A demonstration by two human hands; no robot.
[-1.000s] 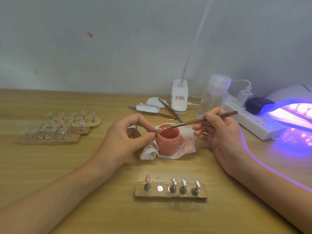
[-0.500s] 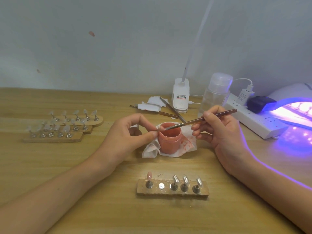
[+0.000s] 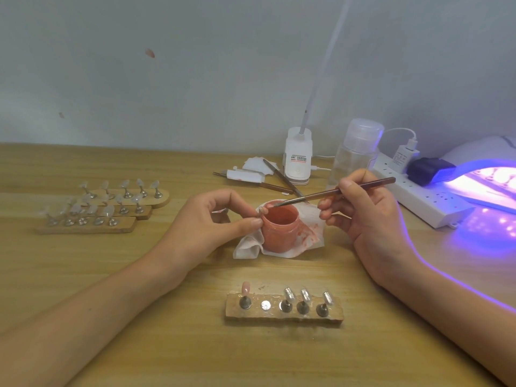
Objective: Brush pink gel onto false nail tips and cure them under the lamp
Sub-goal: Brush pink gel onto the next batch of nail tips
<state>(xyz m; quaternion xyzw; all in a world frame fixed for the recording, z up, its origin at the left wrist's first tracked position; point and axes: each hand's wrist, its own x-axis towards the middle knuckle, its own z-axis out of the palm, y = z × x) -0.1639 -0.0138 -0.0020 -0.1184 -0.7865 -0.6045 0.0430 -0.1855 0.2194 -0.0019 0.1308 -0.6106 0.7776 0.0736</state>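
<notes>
The left hand [image 3: 212, 222] pinches a nail tip [image 3: 262, 210] just beside the jar [image 3: 279, 233] rim, mid table [image 3: 167, 344]. The right hand [image 3: 368, 216] pinches the brush [image 3: 335, 191], its end near this tip. The lamp [image 3: 488, 180] glows at the right edge.

One jar [image 3: 280, 230], one brush [image 3: 335, 191]! Four stands [image 3: 283, 314]: one before the jar, four tips [image 3: 245, 287] on it; three left. One lamp [image 3: 480, 188], right.
</notes>
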